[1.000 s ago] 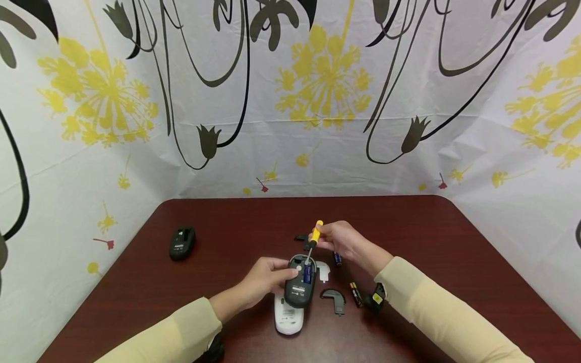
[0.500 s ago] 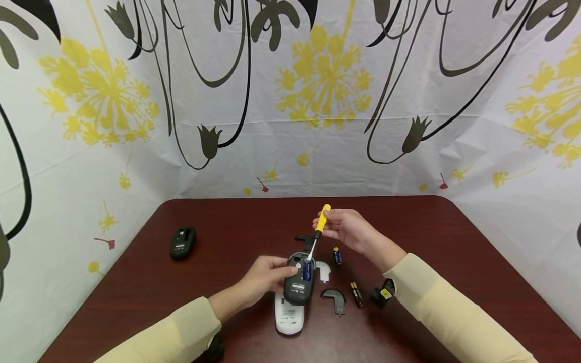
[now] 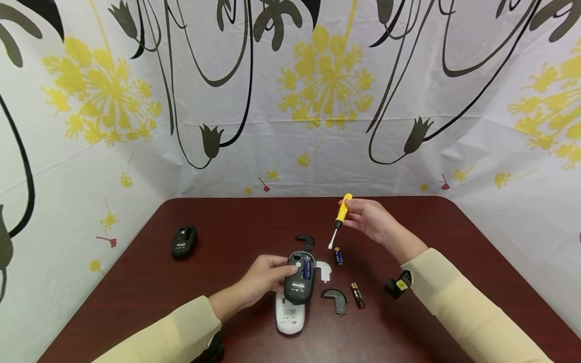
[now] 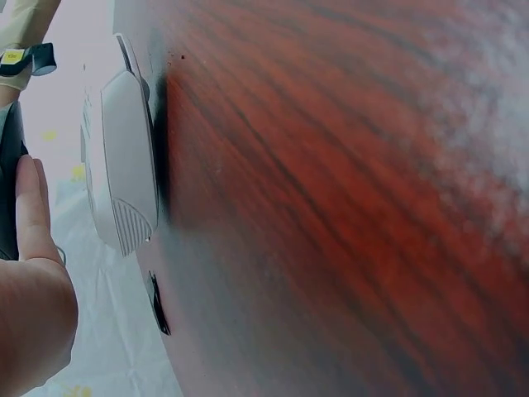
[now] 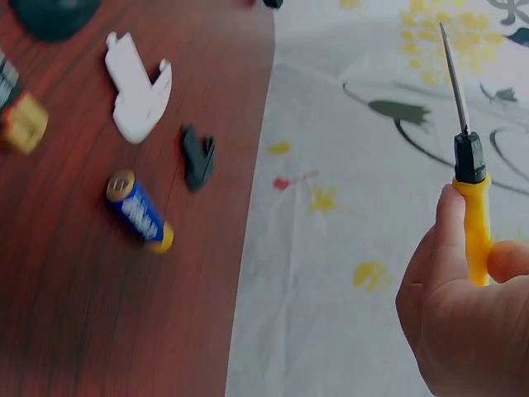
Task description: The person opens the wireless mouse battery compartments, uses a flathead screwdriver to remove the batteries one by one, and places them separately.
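My left hand [image 3: 265, 276] grips a dark computer mouse [image 3: 298, 292], underside up, with a blue battery [image 3: 307, 268] in its open compartment. Under it a white mouse [image 3: 289, 317] lies on the table, also bottom up; the left wrist view shows this white mouse [image 4: 128, 157] from the side. My right hand [image 3: 372, 219] pinches a yellow-handled screwdriver [image 3: 343, 212], clear of the mouse, its tip pointing down near a loose blue battery [image 3: 338, 257]. In the right wrist view the screwdriver [image 5: 475, 215] sits between thumb and fingers.
Loose covers lie right of the mice: a white one [image 3: 325, 271], a dark grey one [image 3: 336, 300] and a black one [image 3: 306, 241]. A black-and-copper battery [image 3: 357, 295] rests nearby. Another black mouse [image 3: 183, 242] is at the table's left. A patterned cloth [image 3: 290, 101] hangs behind.
My right hand has drawn the screwdriver out of the dark mouse's battery compartment and carried it up and to the right. The left hand and its mouse have hardly moved.
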The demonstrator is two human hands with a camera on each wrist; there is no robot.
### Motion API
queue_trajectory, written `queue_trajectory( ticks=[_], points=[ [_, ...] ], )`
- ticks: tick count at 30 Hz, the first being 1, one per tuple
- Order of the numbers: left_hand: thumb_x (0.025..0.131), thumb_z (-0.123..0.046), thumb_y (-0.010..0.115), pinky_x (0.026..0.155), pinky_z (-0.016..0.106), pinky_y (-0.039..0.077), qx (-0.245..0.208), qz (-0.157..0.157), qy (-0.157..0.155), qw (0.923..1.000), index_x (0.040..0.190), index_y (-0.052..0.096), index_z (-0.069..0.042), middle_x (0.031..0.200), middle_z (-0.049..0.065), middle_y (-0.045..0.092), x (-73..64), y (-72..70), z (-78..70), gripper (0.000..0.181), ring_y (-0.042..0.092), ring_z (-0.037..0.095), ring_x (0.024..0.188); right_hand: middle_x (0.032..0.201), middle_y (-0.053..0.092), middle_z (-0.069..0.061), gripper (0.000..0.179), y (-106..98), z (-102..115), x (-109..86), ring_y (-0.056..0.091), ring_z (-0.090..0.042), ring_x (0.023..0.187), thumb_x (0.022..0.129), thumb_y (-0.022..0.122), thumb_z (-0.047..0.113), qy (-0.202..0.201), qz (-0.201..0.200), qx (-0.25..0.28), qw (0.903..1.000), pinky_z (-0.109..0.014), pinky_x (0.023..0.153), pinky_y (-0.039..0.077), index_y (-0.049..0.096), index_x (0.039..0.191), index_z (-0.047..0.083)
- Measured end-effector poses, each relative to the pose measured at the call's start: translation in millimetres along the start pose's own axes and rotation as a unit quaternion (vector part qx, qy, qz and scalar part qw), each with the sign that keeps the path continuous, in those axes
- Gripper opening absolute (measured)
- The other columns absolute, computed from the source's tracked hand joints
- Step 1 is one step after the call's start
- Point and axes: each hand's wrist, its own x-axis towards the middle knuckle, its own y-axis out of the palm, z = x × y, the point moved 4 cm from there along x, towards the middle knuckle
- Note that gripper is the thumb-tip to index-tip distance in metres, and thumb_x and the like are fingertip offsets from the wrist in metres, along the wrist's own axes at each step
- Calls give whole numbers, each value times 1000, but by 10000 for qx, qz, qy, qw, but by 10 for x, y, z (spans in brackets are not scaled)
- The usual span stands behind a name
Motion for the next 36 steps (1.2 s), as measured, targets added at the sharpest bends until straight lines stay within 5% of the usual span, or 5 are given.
queue_trajectory(
  ticks=[19, 25, 36],
  points=[
    [91, -11, 65, 69, 36, 59, 73, -72, -45, 9999, 118, 60, 15, 95, 20, 70, 1, -26, -14, 38, 69, 20, 78, 111, 55, -3, 66, -831, -190, 91, 64, -8, 89, 100, 56, 17, 246, -578, -665, 9958, -33, 88, 53, 20, 149, -8],
    [91, -11, 64, 69, 37, 59, 67, -41, -67, 9999, 119, 60, 15, 96, 20, 70, 3, -31, -3, 38, 70, 20, 78, 94, 62, 3, 62, -1020, -294, 113, 64, -10, 84, 99, 58, 15, 518, -589, -650, 9948, -29, 78, 56, 26, 146, -8],
    [91, -11, 64, 70, 38, 59, 10, -95, -69, 9999, 119, 60, 15, 96, 21, 70, 5, -24, -3, 38, 70, 21, 79, 92, 63, 0, 55, -1225, -530, 150, 63, -13, 83, 98, 60, 17, 1152, -694, -1035, 9855, -31, 78, 57, 38, 141, -9]
  ],
)
